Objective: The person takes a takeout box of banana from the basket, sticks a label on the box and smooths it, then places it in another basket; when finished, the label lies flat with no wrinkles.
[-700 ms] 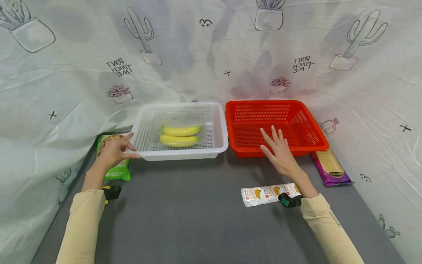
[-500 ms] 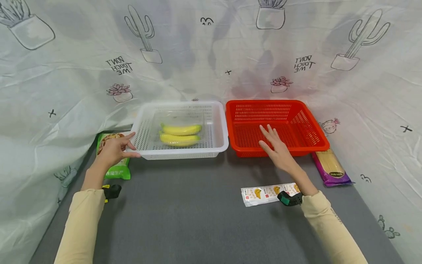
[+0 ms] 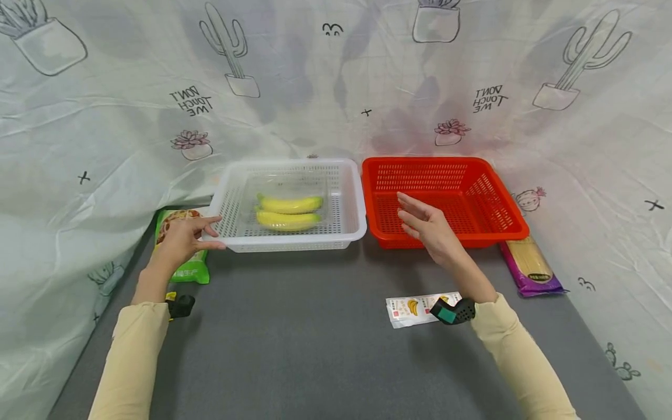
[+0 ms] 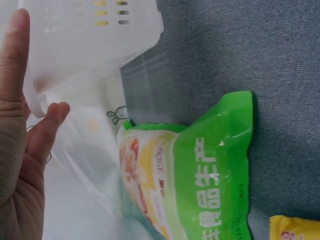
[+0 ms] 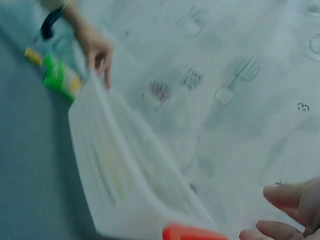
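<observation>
1. So far, we judge, the filling is done: two bananas [image 3: 289,220] lie in a clear plastic box [image 3: 294,184] inside the white basket [image 3: 294,240], which rests on the table. Securing it looks half done, with one corner held.
2. Our left hand [image 3: 181,240] pinches the white basket's left front corner, thumb and fingers close together.
3. Our right hand [image 3: 434,233], fingers loosely extended, holds nothing. It is right of the white basket, over the red basket [image 3: 399,240]; with its wrist view blurred, we cannot tell whether it touches.
4. Both baskets are slotted plastic with rounded rims; the bananas are smooth and curved.
5. Right of and nearer than the white basket lies a flat, banana-printed strip [image 3: 406,312]; to its left, a plump, glossy green packet [image 4: 215,165].
</observation>
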Tool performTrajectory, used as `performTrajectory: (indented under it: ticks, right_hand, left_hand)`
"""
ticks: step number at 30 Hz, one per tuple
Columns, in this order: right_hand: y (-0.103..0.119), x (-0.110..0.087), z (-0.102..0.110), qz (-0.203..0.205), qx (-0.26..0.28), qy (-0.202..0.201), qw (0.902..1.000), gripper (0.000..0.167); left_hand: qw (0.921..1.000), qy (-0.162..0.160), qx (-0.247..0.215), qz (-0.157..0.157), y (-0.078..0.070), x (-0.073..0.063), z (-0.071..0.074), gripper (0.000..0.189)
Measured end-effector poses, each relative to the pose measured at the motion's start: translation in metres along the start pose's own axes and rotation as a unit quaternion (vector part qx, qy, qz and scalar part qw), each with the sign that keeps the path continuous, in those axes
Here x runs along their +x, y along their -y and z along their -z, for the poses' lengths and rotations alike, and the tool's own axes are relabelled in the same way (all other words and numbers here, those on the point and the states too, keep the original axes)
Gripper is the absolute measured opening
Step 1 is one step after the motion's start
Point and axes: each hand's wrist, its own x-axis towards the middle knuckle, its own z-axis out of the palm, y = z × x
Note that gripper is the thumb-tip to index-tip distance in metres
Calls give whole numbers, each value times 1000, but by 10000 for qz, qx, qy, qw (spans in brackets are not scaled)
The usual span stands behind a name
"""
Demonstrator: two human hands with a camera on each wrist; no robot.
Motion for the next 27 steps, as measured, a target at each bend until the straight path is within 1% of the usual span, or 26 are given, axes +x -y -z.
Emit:
performTrajectory:
  ticks: [2, 6, 8, 11, 12, 15, 20, 24, 27]
  right_hand:
    - [3, 5, -5, -140, 388, 26, 9991, 53]
    - [6, 17, -16, -358, 822, 42, 9960, 51]
    - [5, 23, -22, -499, 1085, 104, 9928, 52]
    - [4, 32, -32, -716, 1516, 273, 9855, 53]
    - [3, 35, -36, -779, 1581, 316, 9838, 53]
    - [0, 42, -44, -868, 1632, 422, 9819, 53]
    - [1, 51, -57, -946, 1467, 439, 9837, 50]
    - [2, 61, -69, -978, 1515, 500, 9823, 50]
    - [1, 69, -77, -960, 1593, 419, 9817, 50]
  left_hand:
    - [9999, -86, 25, -78, 0, 1, -1, 23]
    - [9995, -254, 124, -150, -2, 1, -1, 25]
    - [9993, -306, 147, -135, -3, 1, -1, 26]
    - [9991, -356, 172, -158, -4, 1, -1, 26]
    - [9990, -376, 167, -171, -4, 0, -1, 26]
    - [9986, -430, 168, -271, -5, 1, -3, 27]
    - [9983, -423, 155, -377, -7, 3, -5, 27]
    - [9982, -415, 235, -350, -8, 1, -3, 27]
    - [9979, -460, 285, -349, -8, 0, -1, 27]
